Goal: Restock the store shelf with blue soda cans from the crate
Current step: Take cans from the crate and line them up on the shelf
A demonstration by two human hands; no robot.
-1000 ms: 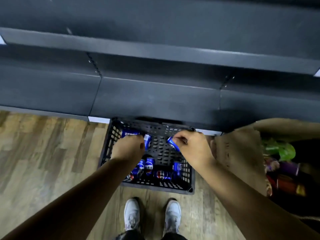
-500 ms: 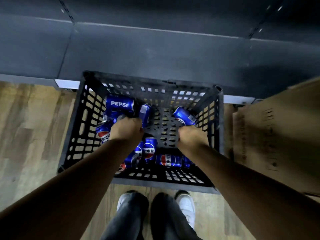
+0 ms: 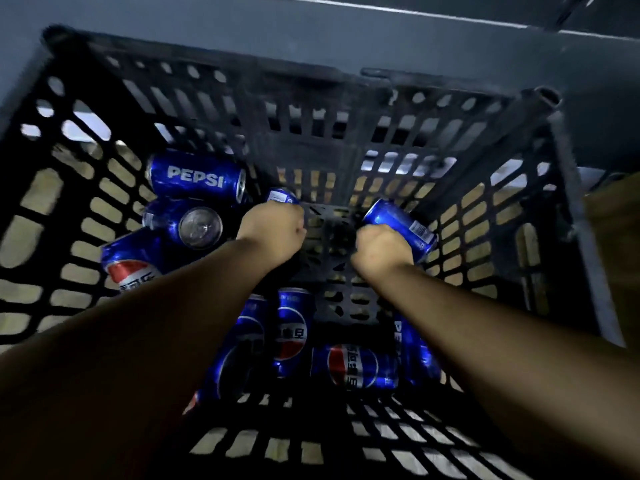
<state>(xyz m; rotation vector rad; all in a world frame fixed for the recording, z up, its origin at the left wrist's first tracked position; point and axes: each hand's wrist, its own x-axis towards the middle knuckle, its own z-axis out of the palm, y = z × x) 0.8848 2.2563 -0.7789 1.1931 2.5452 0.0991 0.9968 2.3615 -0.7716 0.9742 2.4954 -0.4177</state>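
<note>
Hands both down inside black crate (image 3: 69, 188), each wrapped on a blue can. Left hand (image 3: 272, 232) has fingers curled round a can (image 3: 281, 196) near the crate's back wall, only the can's far end showing past the knuckles. Right hand (image 3: 382, 249) grips a tilted can (image 3: 401, 225) by its near end, label side up, fingers closed tight round it. Loose cans lie on the crate floor: PEPSI can (image 3: 195, 176) on its side at back left, one end-on can (image 3: 194, 225) just below it, another (image 3: 130, 263) by the left wall, several more (image 3: 356, 365) in a row near the front. Grey shelf (image 3: 346, 32) sits just behind the crate, no cans seen on it here. Step looks like the lift-out: pull both cans straight up, clear of the mesh walls and rim, keep firm wraps so the tilted one doesn't slip, then turn them upright before setting on the shelf. Most stock left in crate, so task likely early.
</note>
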